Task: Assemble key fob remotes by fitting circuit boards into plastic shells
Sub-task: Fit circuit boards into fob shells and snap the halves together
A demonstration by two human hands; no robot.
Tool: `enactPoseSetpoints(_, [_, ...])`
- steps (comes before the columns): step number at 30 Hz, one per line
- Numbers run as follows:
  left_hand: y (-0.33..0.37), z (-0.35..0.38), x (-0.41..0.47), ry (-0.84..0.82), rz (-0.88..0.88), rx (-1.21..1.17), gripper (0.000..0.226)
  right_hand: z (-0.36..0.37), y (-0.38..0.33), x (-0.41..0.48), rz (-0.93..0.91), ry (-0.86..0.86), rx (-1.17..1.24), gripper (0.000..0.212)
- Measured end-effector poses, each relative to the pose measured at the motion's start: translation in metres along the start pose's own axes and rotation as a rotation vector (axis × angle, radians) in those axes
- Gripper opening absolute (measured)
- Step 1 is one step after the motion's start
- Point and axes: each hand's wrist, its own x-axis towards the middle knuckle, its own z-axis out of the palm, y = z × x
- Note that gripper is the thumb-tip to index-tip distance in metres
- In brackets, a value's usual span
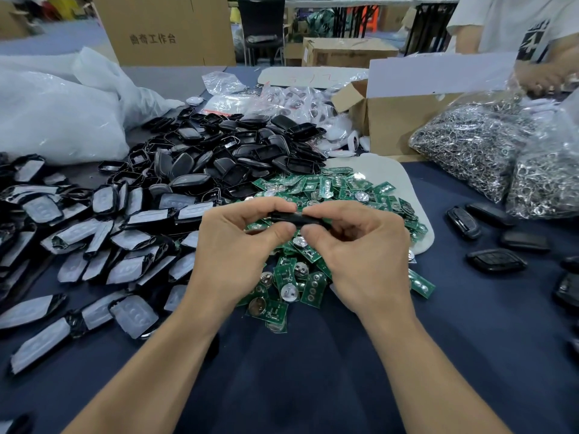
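Scanning from the left: shell halves with pale button pads (94, 239) lie heaped; the left hand (232, 245) pinches one end of a black shell (305, 219) between thumb and curled fingers; the right hand (366, 255) pinches the other end likewise; the shell hangs just above the green circuit boards (283, 275); whether a board sits inside cannot be told. Risks: uneven squeezing may close the shell over a skewed board, bending it or leaving a gap; a slip would drop the piece among loose boards; finished fobs (498, 260) lie well apart at right.
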Motion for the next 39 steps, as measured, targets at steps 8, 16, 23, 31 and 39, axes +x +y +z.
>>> enactPoseSetpoints(8, [0.002,0.002,-0.004,0.011,0.01,0.023,0.033,0.001,-0.002,-0.001,0.021,-0.007,0.048,0.031])
enactPoseSetpoints(16, [0.002,0.002,-0.005,0.012,0.035,0.03,0.038,0.002,0.0,-0.001,0.079,-0.029,0.072,0.026])
enactPoseSetpoints(23, [-0.003,0.003,-0.002,-0.023,-0.045,-0.045,0.046,0.001,0.003,0.003,0.129,-0.028,0.117,0.029])
enactPoseSetpoints(31, [-0.004,0.003,-0.002,0.084,-0.049,-0.104,0.037,-0.002,0.002,0.006,0.291,-0.089,0.458,0.03])
enactPoseSetpoints(39, [-0.001,0.004,-0.003,0.135,-0.017,-0.032,0.046,-0.008,0.004,0.008,0.426,-0.138,0.548,0.028])
